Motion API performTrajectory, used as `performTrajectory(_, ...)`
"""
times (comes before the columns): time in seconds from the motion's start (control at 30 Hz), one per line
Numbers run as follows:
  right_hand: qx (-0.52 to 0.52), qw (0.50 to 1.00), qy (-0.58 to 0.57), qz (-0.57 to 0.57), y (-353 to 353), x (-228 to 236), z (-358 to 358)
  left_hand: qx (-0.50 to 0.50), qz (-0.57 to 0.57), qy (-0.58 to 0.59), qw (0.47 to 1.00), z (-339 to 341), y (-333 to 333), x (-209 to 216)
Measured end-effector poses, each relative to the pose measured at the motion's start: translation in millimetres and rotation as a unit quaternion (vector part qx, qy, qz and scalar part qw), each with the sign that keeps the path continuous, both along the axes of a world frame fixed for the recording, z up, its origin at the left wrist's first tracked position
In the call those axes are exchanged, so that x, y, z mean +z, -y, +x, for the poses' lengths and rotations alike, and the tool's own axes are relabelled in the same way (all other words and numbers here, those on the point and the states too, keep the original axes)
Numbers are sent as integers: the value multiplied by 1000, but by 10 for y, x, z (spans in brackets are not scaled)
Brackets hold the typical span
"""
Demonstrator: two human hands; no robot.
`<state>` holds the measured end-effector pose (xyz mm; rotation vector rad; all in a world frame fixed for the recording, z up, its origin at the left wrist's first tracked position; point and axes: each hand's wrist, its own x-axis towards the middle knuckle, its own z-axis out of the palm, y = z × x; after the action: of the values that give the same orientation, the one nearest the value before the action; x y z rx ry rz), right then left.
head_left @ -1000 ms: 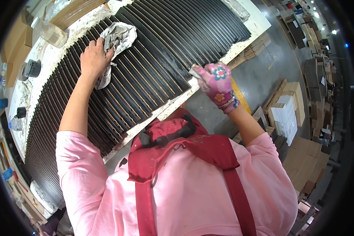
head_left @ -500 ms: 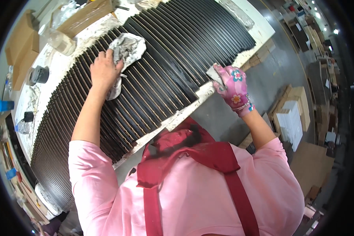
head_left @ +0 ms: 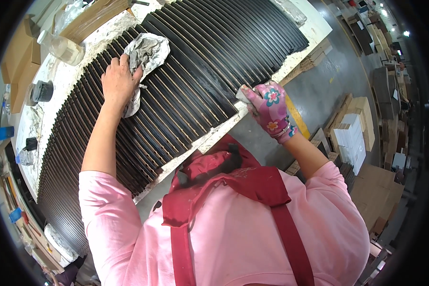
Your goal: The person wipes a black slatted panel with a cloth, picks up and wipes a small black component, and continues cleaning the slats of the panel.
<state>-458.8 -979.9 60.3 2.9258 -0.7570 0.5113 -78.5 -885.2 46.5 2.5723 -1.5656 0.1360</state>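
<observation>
A long black slatted panel (head_left: 190, 81) lies across a white worktable (head_left: 314, 29). My bare left hand (head_left: 117, 79) presses flat on a crumpled grey-white rag (head_left: 146, 56) on top of the slats, fingers spread over the cloth. My right hand (head_left: 270, 108), in a pink flowered glove, rests at the near edge of the panel and grips a small pale block or pad against that edge. I wear a pink top and a dark red apron.
A clear plastic bottle (head_left: 64, 47), dark jars (head_left: 40, 90) and a blue cup (head_left: 3, 132) stand along the table's far side. Cardboard boxes (head_left: 19, 52) lie at the far left. Stacks of boxes and white panels (head_left: 355, 138) sit on the grey floor to the right.
My left hand and the rag have slid along the slats. My gloved right hand has shifted along the panel's near edge with the pale block.
</observation>
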Motion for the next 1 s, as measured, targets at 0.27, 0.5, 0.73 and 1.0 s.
performTrajectory(0.27,-33,999,-29,1,-4,147,-187,-9,-5,5,1000,23,8,-11)
performTrajectory(0.5,-14,999,-41,17,86,-54,-284,-14,-6,0,1000,13,8,-10)
performTrajectory(0.73,-25,997,21,69,25,-10,-146,-8,-12,5,1000,22,-24,-1)
performTrajectory(1.0,-26,997,7,72,-8,13,-156,-9,-2,11,1000,18,-21,-21)
